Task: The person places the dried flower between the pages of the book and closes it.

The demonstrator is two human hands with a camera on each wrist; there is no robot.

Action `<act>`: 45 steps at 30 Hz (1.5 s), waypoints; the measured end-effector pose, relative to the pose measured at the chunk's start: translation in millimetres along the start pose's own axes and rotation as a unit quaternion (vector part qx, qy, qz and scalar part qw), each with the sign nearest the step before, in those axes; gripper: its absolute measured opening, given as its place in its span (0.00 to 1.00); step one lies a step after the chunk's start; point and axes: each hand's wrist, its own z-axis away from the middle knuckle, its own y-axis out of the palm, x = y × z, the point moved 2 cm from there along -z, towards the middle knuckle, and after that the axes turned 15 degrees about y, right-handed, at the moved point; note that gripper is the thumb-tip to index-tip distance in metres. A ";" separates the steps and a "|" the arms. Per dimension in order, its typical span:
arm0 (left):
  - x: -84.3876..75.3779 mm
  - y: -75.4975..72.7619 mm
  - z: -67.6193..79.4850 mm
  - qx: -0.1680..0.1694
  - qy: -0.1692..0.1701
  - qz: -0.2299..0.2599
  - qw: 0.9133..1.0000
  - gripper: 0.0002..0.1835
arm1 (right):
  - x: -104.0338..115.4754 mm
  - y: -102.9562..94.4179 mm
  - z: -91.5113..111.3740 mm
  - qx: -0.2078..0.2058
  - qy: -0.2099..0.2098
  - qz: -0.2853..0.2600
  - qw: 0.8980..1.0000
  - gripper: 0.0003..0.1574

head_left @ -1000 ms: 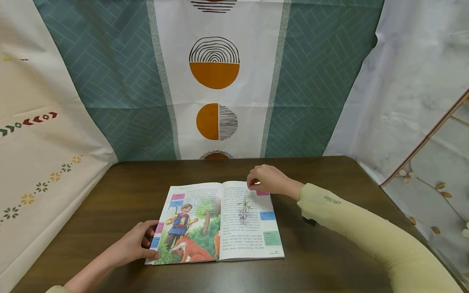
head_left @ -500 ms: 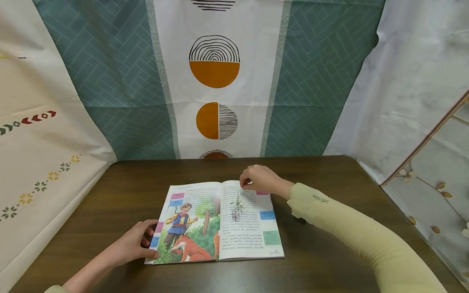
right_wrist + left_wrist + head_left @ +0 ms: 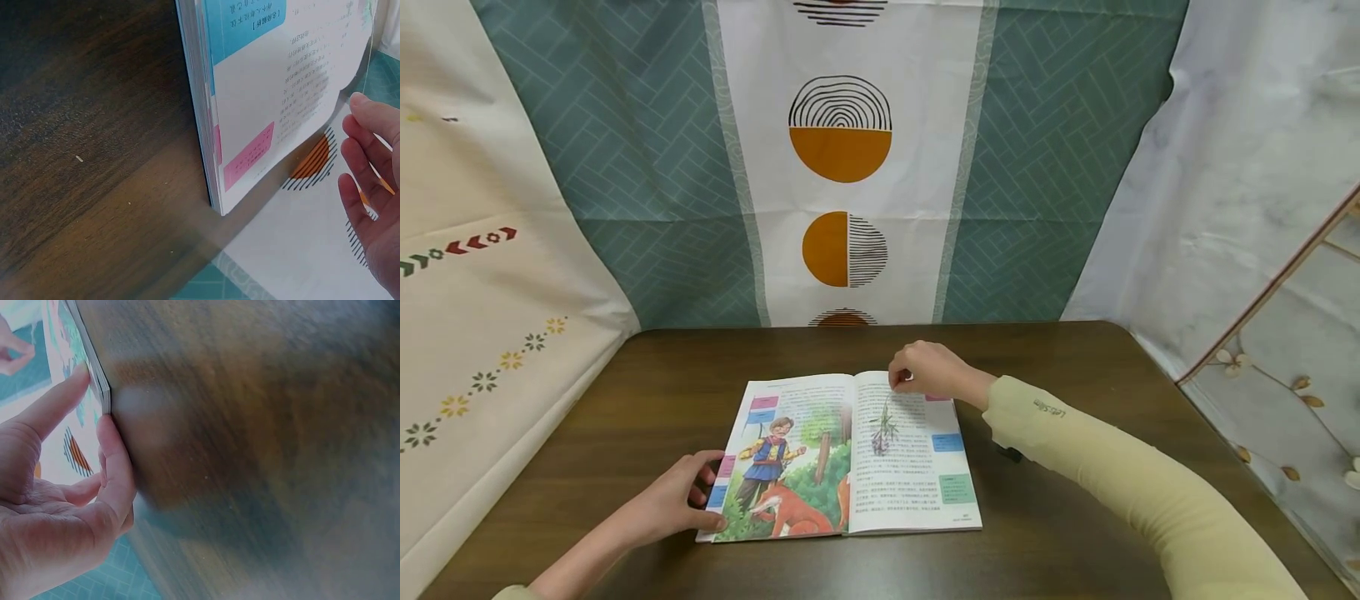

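An open picture book (image 3: 917, 492) lies on the dark wooden table, with a man and a fox painted on its left page. My left hand (image 3: 662, 504) holds the book's lower left edge; in the left wrist view, the thumb (image 3: 59, 403) rests on the page and a finger meets the edge. Above the right page, my right hand (image 3: 931, 371) pinches the thin stem of a flower sprig (image 3: 883, 433). Narrow green leaves and pale purple blossoms hang downward over the printed text. Whether the blossoms touch the paper I cannot tell. In the right wrist view, only the stem (image 3: 370, 47) shows.
Around the book spreads the brown tabletop (image 3: 685, 392). A patterned cloth (image 3: 850, 192) hangs behind its far edge, with pale cloths at the left and right. A small dark object (image 3: 1009, 452) shows beneath the right sleeve.
My right hand has moved slightly left with the flower sprig, bringing it nearer the book's middle fold. The left hand and the book have stayed in place.
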 end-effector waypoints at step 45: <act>-12.6 0.7 -2.8 -0.015 -0.020 -0.066 0.998 0.48 | -18.9 0.0 90.4 -0.057 0.128 -0.124 0.982 0.41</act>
